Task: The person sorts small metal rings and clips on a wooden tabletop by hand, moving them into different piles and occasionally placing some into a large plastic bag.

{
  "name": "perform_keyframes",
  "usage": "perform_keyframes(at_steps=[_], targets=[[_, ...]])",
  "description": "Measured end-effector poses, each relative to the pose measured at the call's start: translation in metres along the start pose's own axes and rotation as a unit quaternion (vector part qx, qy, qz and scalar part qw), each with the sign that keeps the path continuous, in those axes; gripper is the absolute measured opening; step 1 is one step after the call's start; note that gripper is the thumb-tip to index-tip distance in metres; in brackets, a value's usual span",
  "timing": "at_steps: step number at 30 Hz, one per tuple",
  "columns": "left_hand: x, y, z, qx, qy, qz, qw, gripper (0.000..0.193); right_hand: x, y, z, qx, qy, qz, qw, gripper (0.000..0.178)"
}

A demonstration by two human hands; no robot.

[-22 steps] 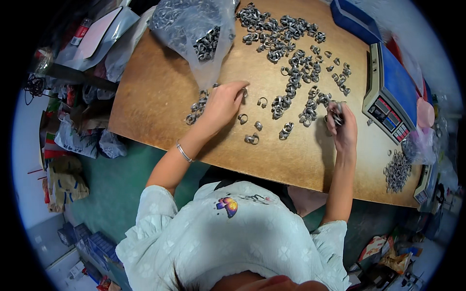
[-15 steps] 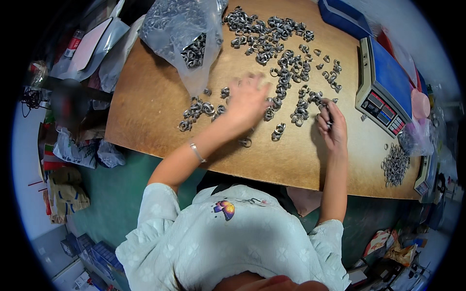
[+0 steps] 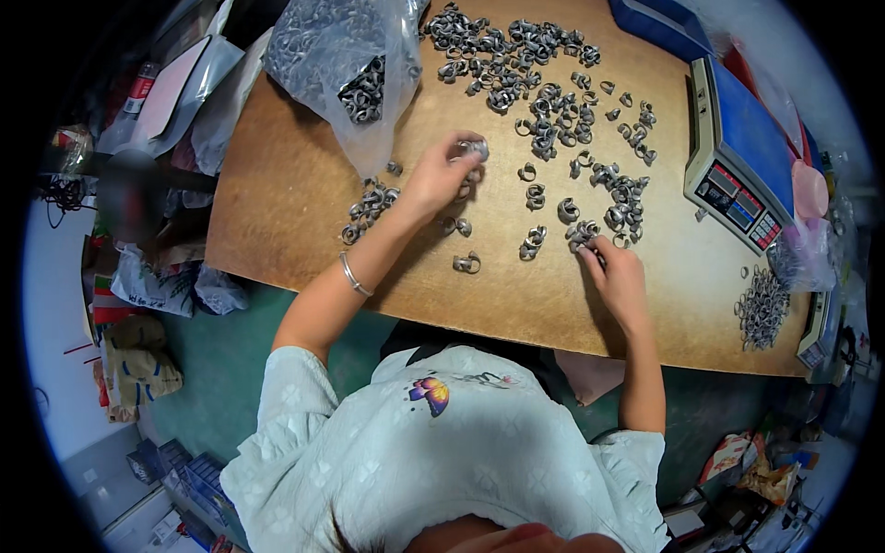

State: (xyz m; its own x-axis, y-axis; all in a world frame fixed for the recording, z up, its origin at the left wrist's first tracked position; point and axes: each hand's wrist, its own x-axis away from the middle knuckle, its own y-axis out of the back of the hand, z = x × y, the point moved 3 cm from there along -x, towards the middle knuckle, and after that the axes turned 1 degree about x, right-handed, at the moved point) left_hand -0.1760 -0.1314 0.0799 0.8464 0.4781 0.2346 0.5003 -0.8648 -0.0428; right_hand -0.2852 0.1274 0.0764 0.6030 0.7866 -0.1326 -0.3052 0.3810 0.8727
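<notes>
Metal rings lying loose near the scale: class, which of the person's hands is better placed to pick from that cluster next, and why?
Probably the right hand: its fingertips already touch the rings beside the scale. The left hand is farther away, near the plastic bag, fingers around a ring.

A brown wooden tabletop (image 3: pixel 277 212) carried scattered small grey metal ring clips (image 3: pixel 544 111). Toward its middle, the left hand (image 3: pixel 441 177) pinched one grey clip (image 3: pixel 477 147) in its fingertips, a silver bangle (image 3: pixel 351 275) on its wrist. Nearer the tabletop's right side, the right hand (image 3: pixel 619 275) touched a small cluster of clips (image 3: pixel 583 233). A clear plastic bag of clips (image 3: pixel 346 64) lay at the tabletop's far left corner, and a blue-topped weighing scale (image 3: pixel 742 157) stood at its right edge.
</notes>
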Motion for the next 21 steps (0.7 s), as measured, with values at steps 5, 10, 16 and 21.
perform_keyframes(at_steps=[5,10,16,21], targets=[[0.0,0.011,0.005,0.173,0.106,0.037,0.979,0.025,-0.006,0.009,-0.009,-0.207,-0.132,-0.052,0.968,0.014],[0.01,0.005,0.006,0.034,0.037,0.038,0.998,0.031,-0.039,0.001,0.024,-0.218,-0.039,-0.059,0.973,0.018],[0.018,-0.001,-0.01,0.084,-0.032,0.015,0.996,0.048,-0.062,-0.022,0.059,0.187,0.062,0.013,0.98,0.023],[0.017,0.018,-0.007,0.045,-0.083,0.045,0.995,0.054,-0.049,-0.021,0.05,0.175,0.076,0.024,0.981,0.016]])
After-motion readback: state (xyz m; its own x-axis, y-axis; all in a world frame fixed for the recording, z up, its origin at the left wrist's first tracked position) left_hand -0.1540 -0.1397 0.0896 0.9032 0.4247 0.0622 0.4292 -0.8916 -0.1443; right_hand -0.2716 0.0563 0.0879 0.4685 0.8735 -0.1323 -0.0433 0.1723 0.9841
